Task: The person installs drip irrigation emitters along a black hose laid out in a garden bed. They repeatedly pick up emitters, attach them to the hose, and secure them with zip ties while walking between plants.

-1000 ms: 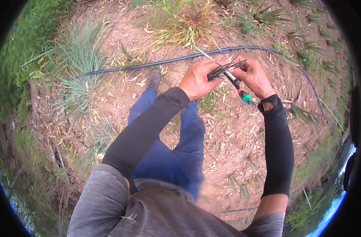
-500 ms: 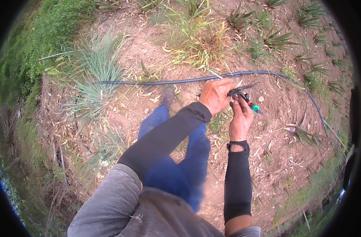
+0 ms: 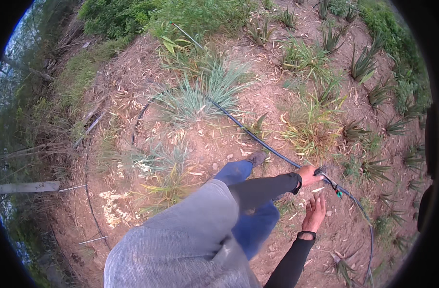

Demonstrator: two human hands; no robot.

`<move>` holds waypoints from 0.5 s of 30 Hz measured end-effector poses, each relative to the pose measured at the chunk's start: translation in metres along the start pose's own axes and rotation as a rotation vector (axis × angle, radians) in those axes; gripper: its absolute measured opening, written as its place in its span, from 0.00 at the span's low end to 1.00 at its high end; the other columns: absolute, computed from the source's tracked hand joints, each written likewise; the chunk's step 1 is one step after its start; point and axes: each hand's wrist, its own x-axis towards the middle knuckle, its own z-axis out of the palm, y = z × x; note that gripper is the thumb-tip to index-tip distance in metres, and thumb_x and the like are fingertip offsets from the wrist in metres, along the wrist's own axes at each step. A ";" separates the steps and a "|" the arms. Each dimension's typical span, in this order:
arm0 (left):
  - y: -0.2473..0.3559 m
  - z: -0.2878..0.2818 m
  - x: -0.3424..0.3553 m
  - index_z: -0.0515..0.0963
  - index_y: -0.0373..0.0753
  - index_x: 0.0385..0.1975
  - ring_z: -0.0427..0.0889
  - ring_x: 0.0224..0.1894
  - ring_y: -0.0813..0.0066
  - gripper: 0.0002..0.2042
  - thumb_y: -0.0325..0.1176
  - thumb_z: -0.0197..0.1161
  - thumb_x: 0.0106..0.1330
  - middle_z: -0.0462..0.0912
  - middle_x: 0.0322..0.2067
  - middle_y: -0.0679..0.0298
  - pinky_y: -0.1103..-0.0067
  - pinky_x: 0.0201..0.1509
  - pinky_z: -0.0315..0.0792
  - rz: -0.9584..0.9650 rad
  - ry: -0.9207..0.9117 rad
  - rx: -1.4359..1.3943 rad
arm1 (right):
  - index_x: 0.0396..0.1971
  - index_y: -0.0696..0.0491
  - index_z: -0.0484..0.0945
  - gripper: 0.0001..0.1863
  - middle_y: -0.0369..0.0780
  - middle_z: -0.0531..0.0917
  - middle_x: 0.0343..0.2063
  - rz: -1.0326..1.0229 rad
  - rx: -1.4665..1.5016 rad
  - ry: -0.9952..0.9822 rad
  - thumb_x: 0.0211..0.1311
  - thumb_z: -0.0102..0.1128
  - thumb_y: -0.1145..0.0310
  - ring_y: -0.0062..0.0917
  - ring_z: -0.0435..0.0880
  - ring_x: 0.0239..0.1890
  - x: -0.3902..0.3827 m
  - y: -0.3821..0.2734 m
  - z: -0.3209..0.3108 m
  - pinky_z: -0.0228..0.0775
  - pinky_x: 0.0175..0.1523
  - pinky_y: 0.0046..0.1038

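My left hand (image 3: 309, 176) is closed near the black hose, and a bunch of thin black strips (image 3: 321, 170) sticks out past its fingers. From the same hand a thin pale rod (image 3: 328, 179) runs out to a small black, red and green head (image 3: 338, 193), which resembles a sprinkler head. Just below, my right hand (image 3: 315, 212) is open, its fingers spread and nothing in them, apart from the head. The black hose (image 3: 258, 139) passes behind my left hand along the ground; whether the hand touches it I cannot tell.
Blue-grey grass (image 3: 205, 96) grows over part of the hose. Another pale rod (image 3: 186, 34) with a coloured tip stands at the back. Spiky plants (image 3: 363, 65) grow at the right. A wooden post (image 3: 25, 187) juts in at left. My shoe (image 3: 257, 158) stands beside the hose.
My right hand has let go of the piece with the coloured head and opened. My left hand keeps hold of the strips. The view has swung left, so both hands appear lower and farther right.
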 end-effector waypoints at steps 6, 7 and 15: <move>0.037 -0.094 -0.187 0.80 0.35 0.28 0.74 0.20 0.80 0.13 0.40 0.62 0.62 0.79 0.21 0.66 0.77 0.20 0.66 -0.418 -0.089 -0.494 | 0.41 0.55 0.78 0.16 0.32 0.79 0.29 -0.032 -0.247 -0.252 0.65 0.57 0.57 0.13 0.72 0.27 -0.116 0.031 0.088 0.64 0.31 0.17; 0.052 -0.119 -0.206 0.80 0.36 0.31 0.76 0.23 0.80 0.15 0.44 0.61 0.61 0.80 0.24 0.65 0.78 0.24 0.69 -0.502 -0.140 -0.419 | 0.37 0.54 0.80 0.15 0.31 0.78 0.25 -0.092 -0.333 -0.290 0.65 0.57 0.56 0.12 0.71 0.25 -0.135 0.031 0.103 0.61 0.29 0.16; 0.023 -0.174 -0.283 0.80 0.35 0.23 0.81 0.25 0.70 0.12 0.40 0.63 0.52 0.82 0.21 0.58 0.71 0.31 0.72 -0.343 0.188 -0.063 | 0.34 0.60 0.79 0.09 0.34 0.80 0.24 -0.228 -0.598 -0.458 0.61 0.60 0.69 0.14 0.74 0.25 -0.176 0.049 0.168 0.66 0.31 0.18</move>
